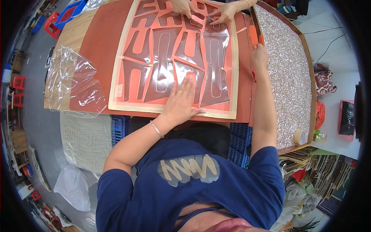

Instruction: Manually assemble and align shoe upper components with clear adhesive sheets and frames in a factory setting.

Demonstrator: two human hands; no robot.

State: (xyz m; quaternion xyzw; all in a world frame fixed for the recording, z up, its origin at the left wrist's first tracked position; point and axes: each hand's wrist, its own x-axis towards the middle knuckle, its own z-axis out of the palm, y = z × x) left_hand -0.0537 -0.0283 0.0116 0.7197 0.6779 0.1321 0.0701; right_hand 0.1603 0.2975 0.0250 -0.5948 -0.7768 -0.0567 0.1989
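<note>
My left hand lies flat, fingers stretched, on the lower middle of a coral-pink template board with a cream border. Glossy dark-brown cut pieces with long slots lie across the board. To the right, beyond the board's edge, my right hand closes around an orange tool; its exact kind is hidden. A second long orange piece lies beside it. At the far side a co-worker's two hands touch the upper pieces.
Under the board is a red-brown tabletop. Crumpled clear plastic film hangs over its left edge. On the right stands a tray of silvery glitter sheet with a tape roll at its near end. Blue crates stand below the table.
</note>
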